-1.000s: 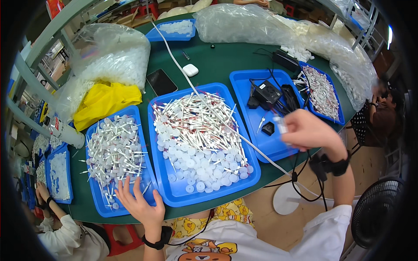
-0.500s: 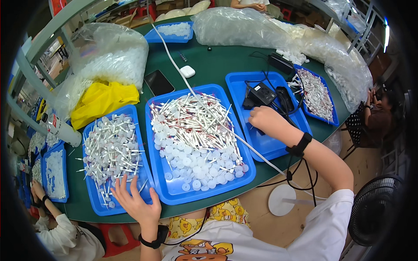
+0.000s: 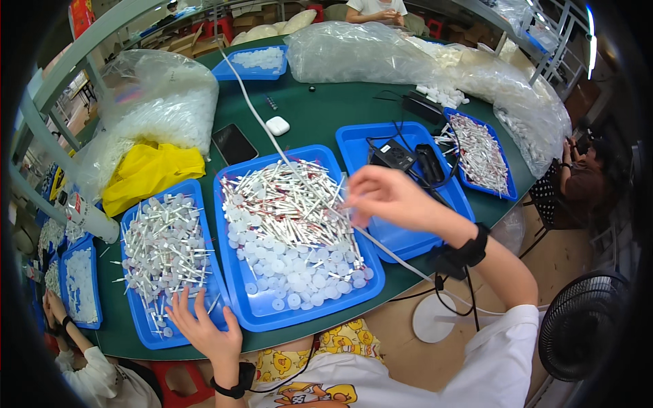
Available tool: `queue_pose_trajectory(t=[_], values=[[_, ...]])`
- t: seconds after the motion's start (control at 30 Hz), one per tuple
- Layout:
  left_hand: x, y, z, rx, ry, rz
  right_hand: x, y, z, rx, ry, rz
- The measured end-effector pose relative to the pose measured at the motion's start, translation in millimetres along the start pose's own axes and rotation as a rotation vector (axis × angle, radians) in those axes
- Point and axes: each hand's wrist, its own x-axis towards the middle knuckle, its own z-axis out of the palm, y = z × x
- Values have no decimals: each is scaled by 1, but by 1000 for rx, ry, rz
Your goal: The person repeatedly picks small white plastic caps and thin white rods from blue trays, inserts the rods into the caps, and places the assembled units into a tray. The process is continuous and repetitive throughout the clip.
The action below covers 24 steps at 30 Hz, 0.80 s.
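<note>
My left hand (image 3: 207, 331), fingers spread, rests at the near edge of the left blue tray (image 3: 158, 340), which holds a heap of white sticks with translucent round discs (image 3: 166, 238). Over the gap between the middle and right trays, my right hand (image 3: 381, 197) hovers with bent fingers; motion blurs the fingertips, so whether they hold anything is unclear. The middle blue tray (image 3: 272, 325) carries a pile of thin white sticks with reddish parts (image 3: 286, 197) and loose translucent discs (image 3: 299, 272). In the right blue tray (image 3: 459, 204) lie a black power adapter (image 3: 392, 155) and cables.
A white cable (image 3: 262, 126) crosses the middle tray. Beyond lie a phone (image 3: 235, 144), a white case (image 3: 277, 126), a yellow bag (image 3: 153, 173) and large clear bags (image 3: 360, 54). A bottle (image 3: 95, 221) lies at left; a black fan (image 3: 585, 326) stands at right. Other people sit around.
My right hand has lifted from the right tray and moved left toward the middle tray. My left hand keeps its place by the left tray. The whole view has shifted slightly.
</note>
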Motion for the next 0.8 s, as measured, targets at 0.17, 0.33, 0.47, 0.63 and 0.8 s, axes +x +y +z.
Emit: queue_pose_trajectory(t=[0.17, 0.33, 0.47, 0.63, 0.8], values=[[-2, -2, 0, 23, -16, -11, -16, 6, -20, 0, 81, -122], [1, 3, 0, 14, -30, -13, -90, 74, -160, -536, 1052, 32], [-3, 0, 2, 45, -38, -20, -131, 133, -182, -1189, 941, 67], [-6, -5, 5, 60, -40, -22, -131, 153, -191, -1517, 799, -43], [-7, -7, 5, 79, -45, -37, -98, 156, -202, -1543, 607, 31]])
